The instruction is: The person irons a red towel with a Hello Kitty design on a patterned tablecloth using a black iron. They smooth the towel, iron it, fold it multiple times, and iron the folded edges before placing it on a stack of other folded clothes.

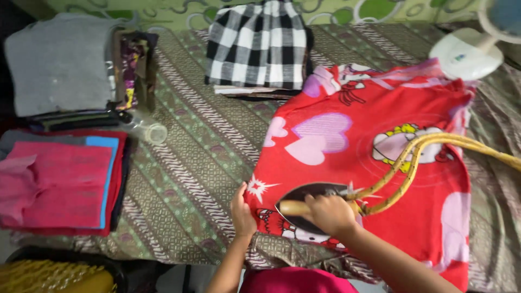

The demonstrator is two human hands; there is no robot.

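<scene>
**Ironing a red cartoon shirt on a patterned bedspread**

So the person is ironing a red shirt with hearts and cartoon figures on it, spread flat on the right side of a brown-green patterned bedspread. The right hand is wrapped tight around the wooden handle of a dark iron, which is sitting on the near left part of the shirt. The left hand isn't gripping anything; it's lying open and flat, pressing down the shirt's near left edge, just beside the iron.

A yellowish braided cord is looping from the iron out across the shirt and off to the right.

Around it: a black-and-white checked cloth is lying folded at the far side, a white fan base is standing far right, and stacks of folded clothes, pink and grey, are piling up on the left, with a clear plastic cup lying on its side near them.

What could go wrong, by my guess: that left hand is really close to the hot plate, so a quick push leftward could burn the fingers. The cord is also trailing right over the fabric, so it could snag or drag a crease back in. And letting the iron sit too long on the printed bits might scorch them.
</scene>
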